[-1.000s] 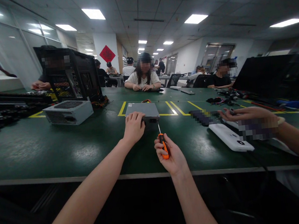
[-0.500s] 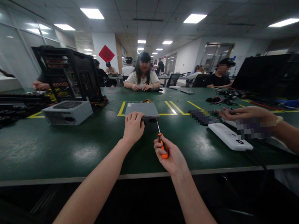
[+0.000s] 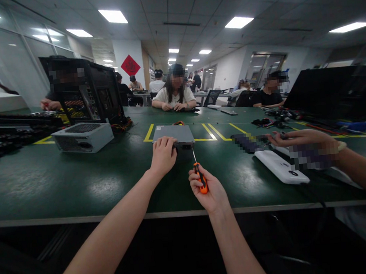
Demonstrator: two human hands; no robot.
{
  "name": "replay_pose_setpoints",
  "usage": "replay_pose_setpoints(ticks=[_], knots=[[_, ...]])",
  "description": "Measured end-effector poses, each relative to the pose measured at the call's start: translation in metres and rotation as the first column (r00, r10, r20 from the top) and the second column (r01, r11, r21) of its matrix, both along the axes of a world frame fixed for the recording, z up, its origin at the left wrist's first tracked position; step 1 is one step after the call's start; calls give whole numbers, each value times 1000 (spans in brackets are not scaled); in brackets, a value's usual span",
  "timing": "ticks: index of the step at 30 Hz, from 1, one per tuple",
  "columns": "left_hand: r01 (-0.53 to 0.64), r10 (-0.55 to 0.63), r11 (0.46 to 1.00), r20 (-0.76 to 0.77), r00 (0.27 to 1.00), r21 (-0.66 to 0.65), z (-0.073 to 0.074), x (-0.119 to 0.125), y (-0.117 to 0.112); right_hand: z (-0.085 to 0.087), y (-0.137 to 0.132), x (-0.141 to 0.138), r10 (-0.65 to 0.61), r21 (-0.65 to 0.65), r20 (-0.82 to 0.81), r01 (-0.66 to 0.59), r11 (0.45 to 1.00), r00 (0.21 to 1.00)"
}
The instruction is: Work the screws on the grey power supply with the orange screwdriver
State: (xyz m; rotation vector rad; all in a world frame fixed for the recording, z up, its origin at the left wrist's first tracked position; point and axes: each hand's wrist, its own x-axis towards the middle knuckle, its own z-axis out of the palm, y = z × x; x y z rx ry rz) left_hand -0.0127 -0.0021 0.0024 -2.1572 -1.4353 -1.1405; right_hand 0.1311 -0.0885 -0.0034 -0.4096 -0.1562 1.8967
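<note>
A flat grey computer power supply [image 3: 178,133] lies on the green table, its socket side toward me. My left hand [image 3: 164,154] grips its near left corner, fingers over the top edge and the thumb at the front face. In my right hand [image 3: 210,188] is a screwdriver [image 3: 202,179] with an orange and black handle, the fingers closed round it. Its thin shaft points up and away, with the tip at the lower right of the power supply's front face. Whether the tip sits in a screw is too small to tell.
A second power supply [image 3: 83,138] and an open black computer case [image 3: 83,91] stand at left. On the right lie a white phone-shaped object [image 3: 280,167] and tangled cables [image 3: 274,118], near another person's hand [image 3: 307,139]. A person [image 3: 175,92] sits opposite. Yellow tape [image 3: 213,133] marks the table.
The screwdriver's handle has turned and tilted slightly in my right hand, its butt shifting a little right. My left hand and the power supply stay where they were.
</note>
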Motion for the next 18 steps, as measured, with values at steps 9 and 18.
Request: replay_pose_setpoints(ticks=[9,18], knots=[[-1,1,1000,3,1000,-18,1,0,0,-2,0,2,46,23,20,-46,999,999],[-3,3,1000,6,1000,-15,1,0,-1,-1,0,3,91,30,25,-92,995,996]])
